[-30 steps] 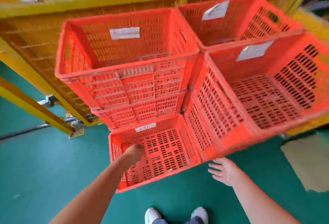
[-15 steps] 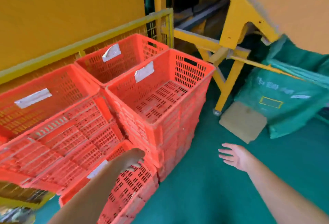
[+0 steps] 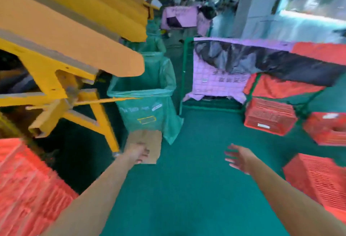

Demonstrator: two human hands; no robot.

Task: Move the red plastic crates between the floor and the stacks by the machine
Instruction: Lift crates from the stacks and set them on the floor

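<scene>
With the left hand (image 3: 138,153) loose and empty and the right hand (image 3: 238,159) spread, a fetch is judged in hand; the crate (image 3: 322,177) at four o'clock must be gripped.

Bare forearms (image 3: 88,200), bare left hand (image 3: 139,153) and right hand (image 3: 240,159)
</scene>
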